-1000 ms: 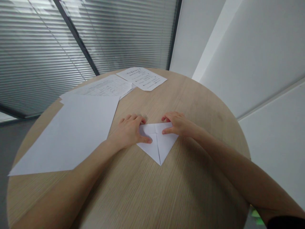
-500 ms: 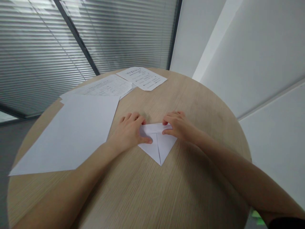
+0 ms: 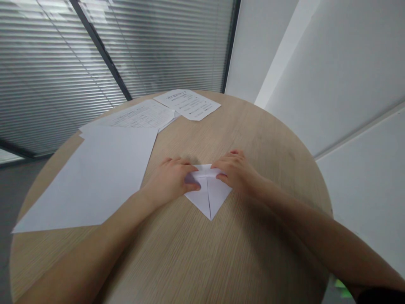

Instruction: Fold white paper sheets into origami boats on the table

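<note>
A small folded sheet of white paper (image 3: 209, 196) lies on the table, its point toward me and a folded band along its far edge. A centre seam runs down to the point. My left hand (image 3: 172, 177) pinches the left end of the band, thumb on the near side and fingers over the far edge. My right hand (image 3: 236, 171) grips the right end in the same way, its fingers curled over the band. Both palms hide the paper's side corners.
The round wooden table (image 3: 190, 261) carries a large blank white sheet (image 3: 104, 173) on the left. Behind it are printed papers (image 3: 139, 114) and another printed sheet (image 3: 190, 104) near the far edge. Window blinds (image 3: 177, 42) and a white wall (image 3: 341, 76) stand beyond.
Fingers of both hands have come forward over the far edge, and the right hand has shifted slightly left. A narrow strip now shows behind the folded band.
</note>
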`<state>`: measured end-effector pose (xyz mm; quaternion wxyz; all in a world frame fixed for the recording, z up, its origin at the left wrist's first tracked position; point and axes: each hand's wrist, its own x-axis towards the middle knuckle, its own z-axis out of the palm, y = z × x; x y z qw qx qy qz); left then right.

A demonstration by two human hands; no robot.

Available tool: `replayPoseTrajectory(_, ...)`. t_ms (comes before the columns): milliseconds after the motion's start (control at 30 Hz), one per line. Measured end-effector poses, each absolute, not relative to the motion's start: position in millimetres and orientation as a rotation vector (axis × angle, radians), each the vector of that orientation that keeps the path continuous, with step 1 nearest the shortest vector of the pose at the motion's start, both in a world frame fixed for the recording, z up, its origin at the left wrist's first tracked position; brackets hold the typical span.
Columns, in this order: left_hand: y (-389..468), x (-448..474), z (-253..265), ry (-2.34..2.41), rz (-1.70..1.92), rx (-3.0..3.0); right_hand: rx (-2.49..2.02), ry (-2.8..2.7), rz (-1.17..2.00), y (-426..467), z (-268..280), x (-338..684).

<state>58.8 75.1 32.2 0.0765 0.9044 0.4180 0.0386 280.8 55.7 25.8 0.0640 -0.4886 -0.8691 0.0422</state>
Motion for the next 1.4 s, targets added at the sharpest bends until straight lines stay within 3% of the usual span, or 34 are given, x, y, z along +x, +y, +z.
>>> replayPoseTrajectory(300,83,63,29,1.410,0.147,2.503,-1.655,-2.658,0.161,63,34,272)
replayPoseTrajectory(733,56,59,25,1.282,0.299,3.040,-1.388,-2.657,-0.289,34,16,275)
replayPoseTrajectory(1133,44,55,21,0.998,-0.078,3.311,-1.147,-2.758,-0.577,18,9,285)
replayPoseTrajectory(1400,38,48,14,0.909,-0.064,3.337,-1.034,-2.791,-0.585,14,3,292)
